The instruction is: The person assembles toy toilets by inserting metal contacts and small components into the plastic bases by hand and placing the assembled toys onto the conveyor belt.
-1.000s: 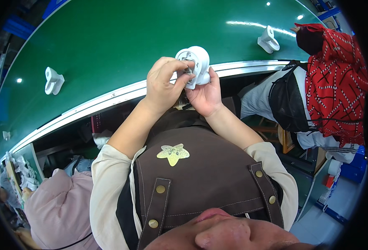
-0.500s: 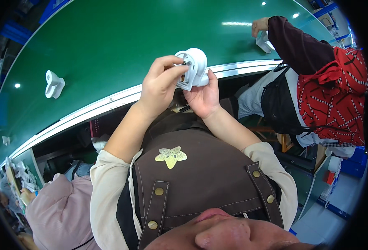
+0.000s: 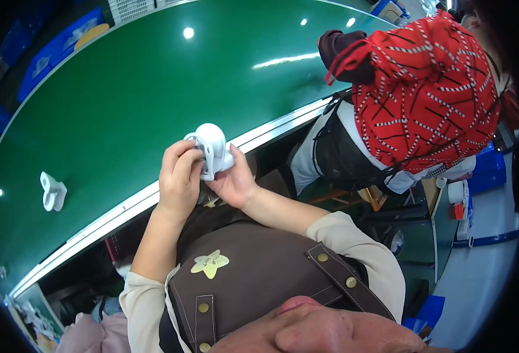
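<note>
Grasped in the right hand (image 3: pixel 236 183), with the left hand (image 3: pixel 178 181) at its left side, finger closure unclear, the white unit (image 3: pixel 212 137) lies at the green table's (image 3: pixel 118 100) near edge.

Before me: one long, glossy green worktop (image 3: pixel 112 100), edged with a pale metal strip (image 3: pixel 289 123). On its sheen: bright round light reflections (image 3: pixel 188 33), one long white streak (image 3: pixel 286 60). Beyond the far edge: a white slatted plastic crate (image 3: pixel 131 9), a blue plastic tub (image 3: pixel 31 82). Far right: smooth pale-blue floor (image 3: pixel 489 276), a blue box (image 3: pixel 487 173).
</note>
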Demonstrator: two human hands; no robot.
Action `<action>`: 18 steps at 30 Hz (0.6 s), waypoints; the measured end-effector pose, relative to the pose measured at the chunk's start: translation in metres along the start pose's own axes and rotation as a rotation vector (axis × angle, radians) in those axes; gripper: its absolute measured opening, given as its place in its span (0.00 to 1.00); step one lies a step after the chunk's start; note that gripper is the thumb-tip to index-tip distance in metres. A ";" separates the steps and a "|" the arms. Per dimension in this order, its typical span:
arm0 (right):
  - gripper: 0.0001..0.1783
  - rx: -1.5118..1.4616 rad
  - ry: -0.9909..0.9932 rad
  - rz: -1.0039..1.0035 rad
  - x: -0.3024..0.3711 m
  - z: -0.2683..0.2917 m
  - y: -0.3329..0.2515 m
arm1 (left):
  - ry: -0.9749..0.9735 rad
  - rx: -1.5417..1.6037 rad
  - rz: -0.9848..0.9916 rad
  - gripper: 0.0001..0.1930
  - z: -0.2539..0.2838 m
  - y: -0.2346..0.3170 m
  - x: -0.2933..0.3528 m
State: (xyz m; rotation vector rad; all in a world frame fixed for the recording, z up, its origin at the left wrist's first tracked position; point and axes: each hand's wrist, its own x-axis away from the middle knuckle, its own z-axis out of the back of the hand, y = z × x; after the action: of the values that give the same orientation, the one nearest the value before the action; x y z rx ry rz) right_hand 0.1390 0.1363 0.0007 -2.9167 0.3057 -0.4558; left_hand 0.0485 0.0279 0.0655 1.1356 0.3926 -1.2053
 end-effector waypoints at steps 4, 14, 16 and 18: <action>0.32 0.025 -0.032 -0.002 0.002 0.001 0.010 | 0.061 -0.038 0.016 0.18 0.000 -0.006 0.013; 0.31 0.018 -0.061 0.026 0.004 0.010 0.053 | 0.029 -0.160 -0.109 0.22 0.029 -0.018 0.068; 0.32 0.021 -0.066 0.018 0.005 0.011 0.065 | 0.015 -0.209 -0.141 0.23 0.035 -0.025 0.085; 0.33 0.024 -0.069 0.011 0.005 0.013 0.076 | -0.019 -0.207 -0.149 0.24 0.046 -0.028 0.095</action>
State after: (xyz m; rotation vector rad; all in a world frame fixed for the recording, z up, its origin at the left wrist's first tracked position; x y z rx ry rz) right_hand 0.1346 0.0638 -0.0253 -2.8985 0.3037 -0.3533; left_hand 0.0449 -0.0595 -0.0005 0.9285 0.5820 -1.2724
